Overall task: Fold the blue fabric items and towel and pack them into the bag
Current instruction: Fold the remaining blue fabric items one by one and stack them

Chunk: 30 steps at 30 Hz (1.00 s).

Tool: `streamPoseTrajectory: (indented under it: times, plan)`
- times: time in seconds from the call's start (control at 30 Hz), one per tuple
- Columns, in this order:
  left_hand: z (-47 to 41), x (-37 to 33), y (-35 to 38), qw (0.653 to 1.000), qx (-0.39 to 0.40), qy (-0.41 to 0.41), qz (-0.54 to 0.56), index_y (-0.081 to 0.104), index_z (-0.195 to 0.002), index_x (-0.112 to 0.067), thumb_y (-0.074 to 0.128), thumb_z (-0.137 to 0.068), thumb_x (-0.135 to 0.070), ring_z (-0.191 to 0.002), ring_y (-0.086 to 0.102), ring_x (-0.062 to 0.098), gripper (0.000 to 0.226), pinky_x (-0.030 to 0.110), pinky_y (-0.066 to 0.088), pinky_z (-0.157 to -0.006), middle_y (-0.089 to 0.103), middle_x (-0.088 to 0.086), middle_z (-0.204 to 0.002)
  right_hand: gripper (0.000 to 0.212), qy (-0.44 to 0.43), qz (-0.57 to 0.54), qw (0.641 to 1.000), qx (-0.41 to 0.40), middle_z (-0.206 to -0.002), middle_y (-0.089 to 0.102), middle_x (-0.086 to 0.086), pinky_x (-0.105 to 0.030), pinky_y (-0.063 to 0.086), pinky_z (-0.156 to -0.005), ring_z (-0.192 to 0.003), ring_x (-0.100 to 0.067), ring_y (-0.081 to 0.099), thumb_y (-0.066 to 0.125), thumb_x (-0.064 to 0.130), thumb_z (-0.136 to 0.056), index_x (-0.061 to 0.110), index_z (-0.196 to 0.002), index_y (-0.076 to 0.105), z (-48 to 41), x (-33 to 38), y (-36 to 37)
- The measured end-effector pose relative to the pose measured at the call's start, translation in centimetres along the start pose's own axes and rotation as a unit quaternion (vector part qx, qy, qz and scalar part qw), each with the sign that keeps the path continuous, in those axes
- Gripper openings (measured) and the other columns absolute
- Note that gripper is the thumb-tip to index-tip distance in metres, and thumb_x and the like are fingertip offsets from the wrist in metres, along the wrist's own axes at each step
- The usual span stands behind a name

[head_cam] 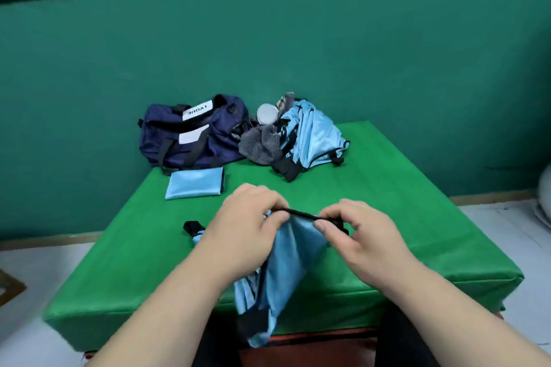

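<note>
Spreading across the view, a green table is carrying everything. A navy bag is sitting at its 11 o'clock corner. A heap of blue fabric is lying at 1 o'clock, near the bag. A blue garment is hanging at 6 o'clock, draping over the near table edge. A folded blue piece is lying flat at 10 o'clock, just in front of the bag. A grey towel is slumping between bag and heap, touching the heap.

The left hand is pinching the 9 o'clock end of the garment's black hem, thumb and forefinger clamping together on it, the other fingers curling. The right hand is pinching the 3 o'clock end, thumb pressing the cloth against curled fingers. The hem is running taut between them.
</note>
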<state>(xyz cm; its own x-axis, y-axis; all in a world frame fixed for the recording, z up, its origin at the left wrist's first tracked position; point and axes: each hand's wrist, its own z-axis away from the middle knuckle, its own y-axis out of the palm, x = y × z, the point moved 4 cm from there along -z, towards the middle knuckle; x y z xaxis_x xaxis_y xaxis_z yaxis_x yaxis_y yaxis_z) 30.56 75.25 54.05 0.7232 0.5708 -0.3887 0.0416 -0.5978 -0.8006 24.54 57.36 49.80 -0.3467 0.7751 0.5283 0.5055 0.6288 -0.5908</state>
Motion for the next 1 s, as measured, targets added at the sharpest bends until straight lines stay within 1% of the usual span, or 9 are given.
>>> streamPoseTrajectory:
  times: [0.07,0.17,0.3,0.4,0.5,0.57,0.7,0.83,1.0]
  plan:
    - [-1.0,-1.6,-3.1,1.0,-0.001,-0.003,0.018,0.06,-0.084,-0.031,0.054,-0.088,-0.033,-0.09,0.048,0.003,0.007,0.019,0.036,-0.082,0.058,-0.014,-0.087,0.017,-0.016,-0.005,1.0,-0.006,-0.083,0.061,0.018,-0.016,0.042,-0.074,-0.081,-0.002,0.057,0.053,0.05,-0.085,0.039,-0.097,0.058,-1.4,2.5,-1.8]
    - [-1.9,-4.4,-7.8,1.0,-0.019,-0.006,0.002,0.059,-0.085,-0.024,0.058,-0.095,-0.019,-0.088,0.049,0.0,0.011,0.01,0.035,-0.074,0.059,-0.01,-0.085,0.002,-0.021,-0.023,0.999,-0.01,-0.082,0.061,0.023,-0.01,0.04,-0.075,-0.084,0.003,0.057,0.056,0.041,-0.085,0.042,-0.087,0.058,-2.8,6.3,-4.5]
    - [-2.4,-8.5,-14.2,0.998,-0.058,0.0,-0.033,0.063,-0.09,-0.024,0.054,-0.097,-0.019,-0.084,0.053,0.005,0.012,0.02,0.038,-0.072,0.063,-0.011,-0.088,0.02,-0.021,-0.074,0.996,-0.041,-0.086,0.065,0.02,-0.015,0.044,-0.071,-0.081,-0.006,0.06,0.066,0.021,-0.089,0.038,-0.08,0.06,-3.8,11.2,-8.0]
    - [-2.6,-11.1,-18.8,0.993,-0.09,0.003,-0.072,0.065,-0.091,-0.027,0.052,-0.098,-0.02,-0.083,0.055,0.004,0.017,0.013,0.036,-0.065,0.063,-0.017,-0.087,0.015,-0.009,-0.095,0.994,-0.049,-0.083,0.065,0.021,-0.014,0.038,-0.06,-0.067,-0.003,0.057,0.063,0.019,-0.09,0.032,-0.083,0.064,-4.0,14.0,-9.8]
    - [-2.6,-12.8,-22.6,0.989,-0.122,0.003,-0.089,0.068,-0.095,-0.026,0.053,-0.098,-0.02,-0.09,0.057,0.006,0.017,0.02,0.038,-0.072,0.066,-0.016,-0.091,0.014,0.0,-0.114,0.992,-0.061,-0.075,0.063,0.016,-0.014,0.036,-0.056,-0.06,-0.002,0.051,0.062,0.018,-0.089,0.029,-0.079,0.064,-3.7,15.9,-10.9]
    - [-2.4,-13.4,-24.4,0.986,-0.135,0.0,-0.097,0.067,-0.095,-0.026,0.053,-0.098,-0.019,-0.088,0.057,0.007,0.016,0.019,0.039,-0.07,0.066,-0.015,-0.09,0.012,0.007,-0.121,0.99,-0.066,-0.073,0.062,0.008,-0.017,0.036,-0.055,-0.058,-0.004,0.048,0.061,0.019,-0.089,0.024,-0.079,0.064,-3.3,16.8,-11.4]
    - [-1.8,-14.1,-26.7,0.98,-0.166,-0.003,-0.109,0.063,-0.091,-0.028,0.052,-0.098,-0.019,-0.081,0.056,0.004,0.016,0.012,0.038,-0.065,0.065,-0.012,-0.084,0.01,0.019,-0.112,0.991,-0.068,-0.072,0.064,0.005,-0.018,0.037,-0.055,-0.056,-0.005,0.047,0.063,0.018,-0.09,0.021,-0.081,0.067,-2.1,17.4,-12.0]
    - [-1.3,-14.1,-27.6,0.977,-0.193,-0.022,-0.092,0.061,-0.087,-0.026,0.051,-0.098,-0.02,-0.065,0.05,0.005,0.016,0.022,0.037,-0.058,0.062,-0.008,-0.076,0.015,0.042,-0.128,0.989,-0.059,-0.06,0.057,0.013,-0.017,0.033,-0.049,-0.05,-0.005,0.043,0.062,0.016,-0.09,0.023,-0.079,0.068,-0.7,17.2,-12.6]
    - [-1.1,-13.5,-27.7,0.972,-0.208,-0.042,-0.1,0.058,-0.088,-0.024,0.048,-0.1,-0.023,-0.062,0.047,0.011,0.016,0.03,0.034,-0.056,0.055,-0.006,-0.068,0.019,0.053,-0.111,0.991,-0.05,-0.069,0.063,0.016,-0.016,0.038,-0.056,-0.06,-0.004,0.052,0.062,0.015,-0.089,0.029,-0.076,0.069,0.6,16.9,-12.9]
